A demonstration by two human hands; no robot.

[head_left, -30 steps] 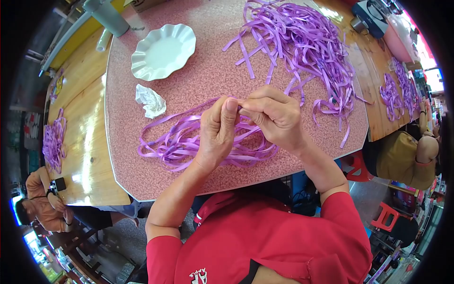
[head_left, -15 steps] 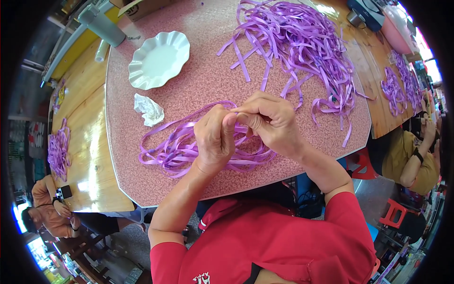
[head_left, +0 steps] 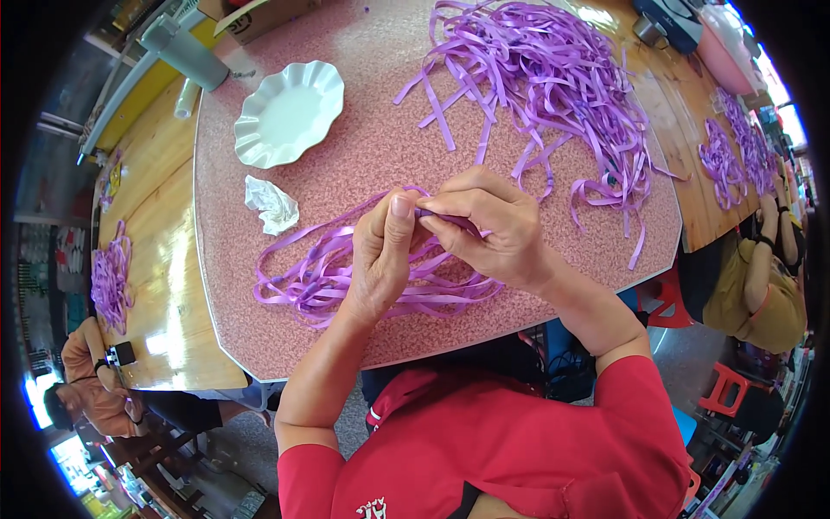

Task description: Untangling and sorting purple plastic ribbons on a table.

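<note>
My left hand (head_left: 383, 251) and my right hand (head_left: 493, 227) meet above the near-middle of the table. Both are closed, pinching a short stretch of purple ribbon (head_left: 422, 213) whose gripped bit looks darker than the rest. The left thumb lies on top, while the right thumb and forefinger hold from the other side. Beneath the hands a looped coil of purple ribbon (head_left: 324, 275) rests on the pink speckled tabletop (head_left: 363, 112), partly hidden by my left hand and wrist. A large tangled heap of purple ribbon (head_left: 553, 69) lies beyond, at the far right.
To the far left are a white scalloped plate (head_left: 290, 112), crumpled tissue (head_left: 272, 206), a grey-green tumbler (head_left: 186, 52) and a cardboard box (head_left: 264, 19). Wooden tables hold more ribbon bundles (head_left: 111, 272) (head_left: 724, 164). Co-workers sit left and right, near red stools (head_left: 724, 389).
My fingers have shifted slightly apart, and a darker bit of ribbon now shows between them. My left thumb has turned more upright. The co-worker at right has changed arm position.
</note>
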